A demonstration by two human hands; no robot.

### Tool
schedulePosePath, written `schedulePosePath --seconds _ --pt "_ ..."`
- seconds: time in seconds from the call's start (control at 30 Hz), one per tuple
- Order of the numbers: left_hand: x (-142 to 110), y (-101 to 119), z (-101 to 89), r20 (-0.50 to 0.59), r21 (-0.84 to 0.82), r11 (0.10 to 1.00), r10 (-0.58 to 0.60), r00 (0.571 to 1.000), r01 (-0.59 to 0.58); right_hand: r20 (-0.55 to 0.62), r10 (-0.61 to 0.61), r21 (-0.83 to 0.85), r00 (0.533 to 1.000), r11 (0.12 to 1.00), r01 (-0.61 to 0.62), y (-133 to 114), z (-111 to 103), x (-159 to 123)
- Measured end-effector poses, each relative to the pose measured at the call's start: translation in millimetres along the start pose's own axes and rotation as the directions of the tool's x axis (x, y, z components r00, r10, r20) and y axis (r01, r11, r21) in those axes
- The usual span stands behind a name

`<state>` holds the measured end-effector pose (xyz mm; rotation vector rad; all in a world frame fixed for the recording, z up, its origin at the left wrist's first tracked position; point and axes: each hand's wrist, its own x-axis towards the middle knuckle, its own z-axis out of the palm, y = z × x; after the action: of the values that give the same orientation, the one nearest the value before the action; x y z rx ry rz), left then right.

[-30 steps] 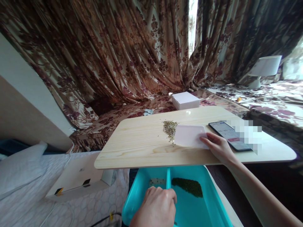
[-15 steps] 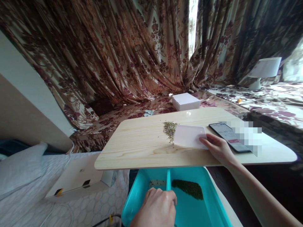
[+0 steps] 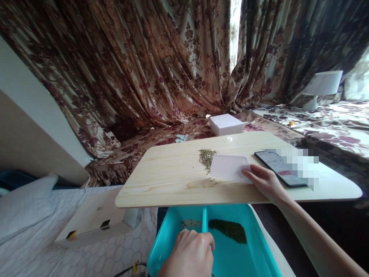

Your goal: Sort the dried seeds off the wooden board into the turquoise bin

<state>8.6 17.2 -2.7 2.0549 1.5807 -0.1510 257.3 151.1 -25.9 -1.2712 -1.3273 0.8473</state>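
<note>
My right hand (image 3: 266,180) pinches the right edge of a pale, translucent flat plastic scraper (image 3: 229,167). The scraper's left edge meets a pile of small greenish-brown seeds (image 3: 206,158) on a light wooden board (image 3: 161,173). Below the board's near edge is a teal two-part bin (image 3: 227,256). My left hand (image 3: 191,252) is closed over the bin's middle divider; its fingertips are hidden beneath it. Dark green seeds (image 3: 229,230) lie in the right compartment, and a few scattered bits (image 3: 190,223) show in the left one.
A phone (image 3: 278,168) lies on the board beside my right hand. Behind the board stand a white box (image 3: 226,124) and a crumpled cloth (image 3: 181,137). A cardboard box (image 3: 95,215) rests on the bed at left. A lamp (image 3: 324,84) stands at far right.
The scraper has shifted very slightly left and turned a little against the seed pile. My left hand and the bin have barely moved.
</note>
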Motion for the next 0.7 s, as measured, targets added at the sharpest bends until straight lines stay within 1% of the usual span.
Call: schedulePosePath --seconds 0.17,0.3,0.4,0.53,0.7 --pt "1.1 -0.9 -0.1 0.003 -0.006 1.000 0.007 1.000 -0.007 -0.032 0.026 0.008 0.999 1.000 -0.025 0.2 -0.6 -0.5" --pt "1.5 -2.3 -0.6 0.013 -0.005 1.000 0.002 1.000 -0.002 -0.058 0.013 -0.027 0.998 1.000 -0.015 1.6 -1.6 0.2" --pt "1.0 -3.2 -0.1 0.026 -0.011 1.000 -0.001 1.000 0.001 -0.044 -0.006 -0.053 0.999 0.999 0.003 3.2 -1.9 0.6" --pt "1.3 -4.2 1.7 0.010 -0.017 1.000 0.007 1.000 -0.007 -0.008 -0.027 -0.100 1.000 0.995 0.026 5.1 -2.2 0.9" --pt "3.1 -5.3 3.4 0.025 -0.015 1.000 -0.008 1.000 0.009 -0.046 -0.031 -0.086 0.998 0.996 0.027 5.3 -2.7 0.9"
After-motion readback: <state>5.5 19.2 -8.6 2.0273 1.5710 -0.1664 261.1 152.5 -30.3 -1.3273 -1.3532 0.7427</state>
